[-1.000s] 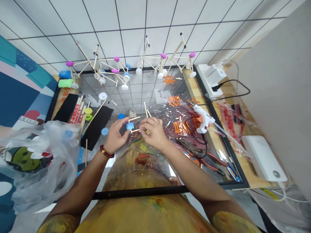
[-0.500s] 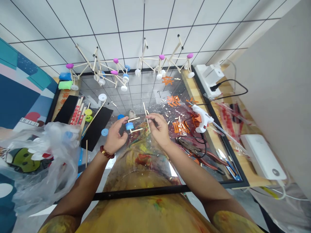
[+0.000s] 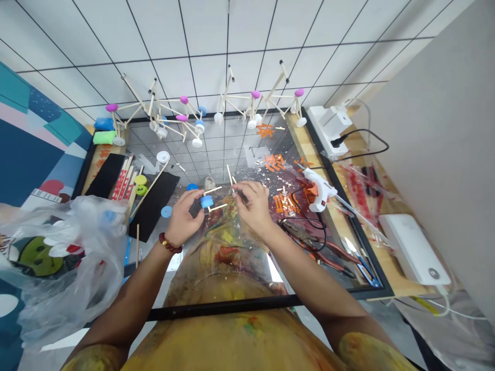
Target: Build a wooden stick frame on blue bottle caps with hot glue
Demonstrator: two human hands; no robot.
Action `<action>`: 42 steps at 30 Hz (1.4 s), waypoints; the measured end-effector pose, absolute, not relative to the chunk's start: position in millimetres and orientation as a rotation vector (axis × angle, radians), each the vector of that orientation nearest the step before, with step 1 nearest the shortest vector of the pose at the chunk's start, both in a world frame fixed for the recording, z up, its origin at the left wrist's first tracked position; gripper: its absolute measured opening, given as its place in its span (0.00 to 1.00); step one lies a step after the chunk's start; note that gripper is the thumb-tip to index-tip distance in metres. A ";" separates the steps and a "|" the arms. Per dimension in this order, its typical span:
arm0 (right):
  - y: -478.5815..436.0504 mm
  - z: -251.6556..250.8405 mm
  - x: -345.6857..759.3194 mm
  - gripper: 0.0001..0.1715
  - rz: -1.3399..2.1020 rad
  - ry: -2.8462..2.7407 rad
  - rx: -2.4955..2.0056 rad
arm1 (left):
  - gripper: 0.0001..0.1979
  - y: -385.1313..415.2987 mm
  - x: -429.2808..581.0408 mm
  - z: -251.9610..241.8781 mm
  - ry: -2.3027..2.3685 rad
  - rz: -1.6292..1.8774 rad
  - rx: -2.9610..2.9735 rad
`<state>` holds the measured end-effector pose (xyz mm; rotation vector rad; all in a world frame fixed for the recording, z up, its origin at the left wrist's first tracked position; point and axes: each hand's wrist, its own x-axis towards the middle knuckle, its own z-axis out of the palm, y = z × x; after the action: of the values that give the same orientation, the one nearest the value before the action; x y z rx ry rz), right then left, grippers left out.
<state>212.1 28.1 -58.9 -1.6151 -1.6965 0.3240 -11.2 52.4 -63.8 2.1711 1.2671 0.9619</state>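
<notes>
Together, near the frame's centre, our left hand (image 3: 184,216) pinches a blue wheel (image 3: 206,201) bearing thin sticks while our right hand (image 3: 252,206) pinches another stick (image 3: 231,176); next, we judge, comes careful alignment.

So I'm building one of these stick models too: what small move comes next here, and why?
Probably bring the right hand's loose stick to the blue wheel in the left hand: the wheel already carries two sticks, and the loose one sits just beside it.
</notes>
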 end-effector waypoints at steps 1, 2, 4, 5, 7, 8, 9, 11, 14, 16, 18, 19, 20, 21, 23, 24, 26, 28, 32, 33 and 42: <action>28.3 -55.6 216.1 0.12 0.287 -1.752 -1.658 | 0.24 52.3 -11.1 -63.6 1.269 0.958 2.175; 28.8 -52.7 220.2 0.11 0.254 -1.800 -1.706 | 0.24 52.1 -10.9 -63.2 1.270 0.955 2.177; 31.4 -49.1 227.8 0.10 0.217 -1.861 -1.815 | 0.24 51.6 -10.2 -61.9 1.273 0.951 2.177; 33.4 -48.6 230.5 0.10 0.215 -1.873 -1.864 | 0.24 51.3 -9.8 -61.2 1.276 0.952 2.176; 39.0 -49.8 233.2 0.10 0.237 -1.862 -1.941 | 0.24 51.1 -9.1 -60.4 1.279 0.958 2.174; 42.3 -50.9 233.4 0.11 0.251 -1.848 -1.967 | 0.23 51.0 -8.9 -60.3 1.284 0.959 2.173; 45.5 -51.7 233.1 0.11 0.262 -1.837 -1.985 | 0.23 51.1 -8.8 -60.5 1.288 0.955 2.172; 51.0 -51.3 231.7 0.10 0.277 -1.827 -2.025 | 0.23 51.2 -8.8 -61.2 1.299 0.942 2.169; 54.0 -44.4 228.2 0.09 0.331 -1.837 -2.105 | 0.23 51.4 -9.3 -62.9 1.309 0.928 2.165; 52.2 -37.5 223.4 0.11 0.417 -1.800 -2.136 | 0.23 51.3 -9.6 -63.9 1.305 0.934 2.164; 48.8 -31.8 215.6 0.11 0.490 -1.779 -2.116 | 0.23 51.0 -9.8 -64.8 1.302 0.936 2.164; 47.2 -30.0 210.9 0.11 0.501 -1.794 -2.104 | 0.23 50.9 -9.9 -65.2 1.303 0.936 2.164; 46.0 -29.0 206.2 0.11 0.495 -1.826 -2.102 | 0.23 50.7 -9.9 -65.5 1.305 0.934 2.164; 45.3 -28.7 202.1 0.11 0.478 -1.866 -2.110 | 0.23 50.6 -9.9 -65.7 1.308 0.934 2.163; 45.1 -29.3 197.1 0.10 0.446 -1.927 -2.140 | 0.23 50.3 -9.6 -65.8 1.308 0.941 2.156; 45.5 -29.7 197.0 0.11 0.439 -1.942 -2.148 | 0.23 50.3 -9.4 -65.7 1.304 0.947 2.152; 47.2 -30.6 201.5 0.13 0.442 -1.975 -2.106 | 0.23 50.2 -8.9 -65.3 1.290 0.961 2.146; 50.1 -31.5 210.7 0.12 0.442 -2.050 -1.985 | 0.23 50.3 -8.5 -64.7 1.275 0.970 2.144; 60.0 -34.6 228.5 0.31 0.493 -2.287 -1.708 | 0.24 50.2 -8.4 -64.5 1.266 0.975 2.155; 62.8 -35.4 230.9 0.36 0.521 -2.330 -1.674 | 0.24 50.1 -8.5 -64.8 1.268 0.976 2.159; 74.7 -37.9 229.4 0.28 0.640 -2.346 -1.616 | 0.24 49.6 -9.1 -66.6 1.287 0.938 2.150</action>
<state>229.4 74.7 -37.9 -1.6159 -2.3460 0.6399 -9.1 49.6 -66.6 2.1498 1.2868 0.9383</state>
